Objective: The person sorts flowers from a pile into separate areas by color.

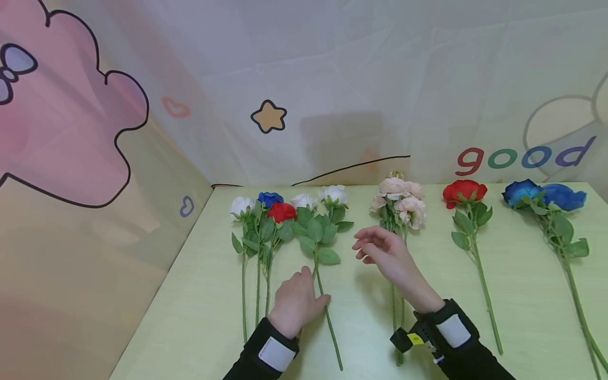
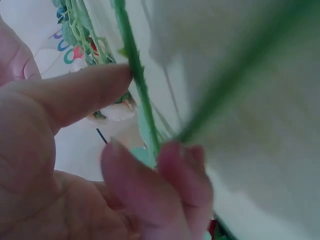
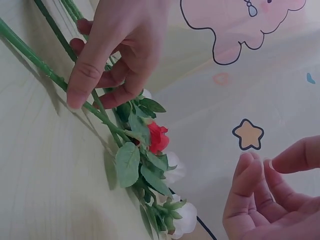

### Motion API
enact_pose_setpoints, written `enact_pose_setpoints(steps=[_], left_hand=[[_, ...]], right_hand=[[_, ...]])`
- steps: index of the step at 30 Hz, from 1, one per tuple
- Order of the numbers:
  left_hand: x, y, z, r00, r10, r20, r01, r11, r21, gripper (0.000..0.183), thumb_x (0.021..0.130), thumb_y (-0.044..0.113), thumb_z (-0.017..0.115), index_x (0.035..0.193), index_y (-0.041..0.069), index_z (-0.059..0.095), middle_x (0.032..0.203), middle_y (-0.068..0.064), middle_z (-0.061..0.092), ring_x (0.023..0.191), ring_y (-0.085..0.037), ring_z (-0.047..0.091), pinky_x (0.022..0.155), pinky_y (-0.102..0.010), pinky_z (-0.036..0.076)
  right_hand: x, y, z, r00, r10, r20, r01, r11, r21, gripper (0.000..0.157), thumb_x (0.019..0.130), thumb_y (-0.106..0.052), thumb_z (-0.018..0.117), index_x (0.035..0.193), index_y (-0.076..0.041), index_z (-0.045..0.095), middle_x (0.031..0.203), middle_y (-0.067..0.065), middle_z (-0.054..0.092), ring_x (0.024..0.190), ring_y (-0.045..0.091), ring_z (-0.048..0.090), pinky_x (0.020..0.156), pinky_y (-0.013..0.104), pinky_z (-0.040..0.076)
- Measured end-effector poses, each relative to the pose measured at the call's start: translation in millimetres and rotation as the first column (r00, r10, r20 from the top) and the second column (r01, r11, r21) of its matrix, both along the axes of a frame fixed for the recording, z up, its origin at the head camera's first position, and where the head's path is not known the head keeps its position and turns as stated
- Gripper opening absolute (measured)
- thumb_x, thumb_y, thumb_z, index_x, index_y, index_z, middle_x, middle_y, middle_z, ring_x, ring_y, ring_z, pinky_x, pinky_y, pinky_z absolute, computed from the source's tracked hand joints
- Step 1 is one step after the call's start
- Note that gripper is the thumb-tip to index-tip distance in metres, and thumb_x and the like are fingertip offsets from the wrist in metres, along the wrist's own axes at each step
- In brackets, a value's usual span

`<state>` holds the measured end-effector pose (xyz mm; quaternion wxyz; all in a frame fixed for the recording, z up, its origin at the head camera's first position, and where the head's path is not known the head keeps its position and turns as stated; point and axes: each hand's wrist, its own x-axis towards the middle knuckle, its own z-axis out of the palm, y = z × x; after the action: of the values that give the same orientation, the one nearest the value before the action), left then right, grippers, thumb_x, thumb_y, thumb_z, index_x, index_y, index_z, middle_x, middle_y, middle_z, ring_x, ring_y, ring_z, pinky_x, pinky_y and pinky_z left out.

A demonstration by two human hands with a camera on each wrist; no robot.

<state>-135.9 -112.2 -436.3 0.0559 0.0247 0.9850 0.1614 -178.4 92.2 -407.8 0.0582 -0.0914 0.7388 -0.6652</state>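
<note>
My left hand (image 1: 296, 301) is low over the table at a group of artificial roses. Its thumb touches the stem of a white rose (image 1: 333, 194), with curled fingers on the stem's other side; in the left wrist view a green stem (image 2: 137, 80) runs between them. A second white rose (image 1: 303, 201) lies close by, its stem crossing the first. Left of these lie a red rose (image 1: 282, 212), a blue rose (image 1: 271, 199) and another white rose (image 1: 241, 206). My right hand (image 1: 385, 253) hovers above the pale pink flowers' stems, fingers loosely bent, holding nothing.
Pale pink flowers (image 1: 401, 198) lie at mid-table. Farther right are a single red rose (image 1: 465, 192) and blue flowers (image 1: 562, 196) with long stems. A printed cloth (image 1: 332, 79) hangs behind the light table (image 1: 190, 316).
</note>
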Motion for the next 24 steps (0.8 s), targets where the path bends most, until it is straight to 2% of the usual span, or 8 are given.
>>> enact_pose_setpoints(steps=[6,12,18,24], left_hand=[[-5.5,1.3,-3.2,0.998,-0.052,0.018,0.051,0.997,0.052,0.035,0.086,0.023,0.076,0.1,-0.004,0.059,0.076,-0.017,0.065,0.069,-0.037,0.067,0.056,-0.043,0.051],[-10.6,5.1,-5.0,0.997,-0.076,0.009,0.074,0.988,0.132,0.019,0.086,0.012,0.071,0.082,0.0,0.057,0.066,-0.008,0.055,0.056,-0.023,0.053,0.048,-0.032,0.04],[-14.5,6.9,-8.9,0.997,-0.077,0.01,0.074,0.98,0.186,0.028,0.087,0.012,0.069,0.068,0.007,0.05,0.058,0.002,0.041,0.048,-0.015,0.042,0.044,-0.026,0.032],[-19.5,6.6,-13.6,0.998,-0.064,0.017,0.059,0.972,0.228,0.046,0.093,0.018,0.069,0.054,0.014,0.045,0.047,0.007,0.038,0.042,-0.009,0.041,0.043,-0.023,0.031]], right_hand=[[0.0,0.2,-0.4,1.0,0.007,-0.013,-0.007,1.0,0.018,0.022,0.101,-0.005,0.053,0.119,0.005,0.059,0.097,0.009,0.07,0.081,0.007,0.066,0.074,0.023,0.055],[-1.2,-0.4,-5.0,0.999,0.036,-0.014,-0.035,0.999,0.032,0.023,0.101,-0.005,0.052,0.119,0.008,0.059,0.096,0.011,0.07,0.079,0.006,0.066,0.073,0.024,0.056],[-2.9,-3.7,-13.1,0.993,0.12,0.004,-0.12,0.989,0.09,0.025,0.1,-0.005,0.054,0.118,0.011,0.057,0.101,0.024,0.069,0.08,0.014,0.066,0.073,0.028,0.057],[-5.4,-5.4,-22.2,0.99,0.141,-0.011,-0.135,0.97,0.2,0.023,0.096,-0.003,0.053,0.113,0.011,0.061,0.098,0.026,0.069,0.077,0.02,0.067,0.07,0.025,0.057]])
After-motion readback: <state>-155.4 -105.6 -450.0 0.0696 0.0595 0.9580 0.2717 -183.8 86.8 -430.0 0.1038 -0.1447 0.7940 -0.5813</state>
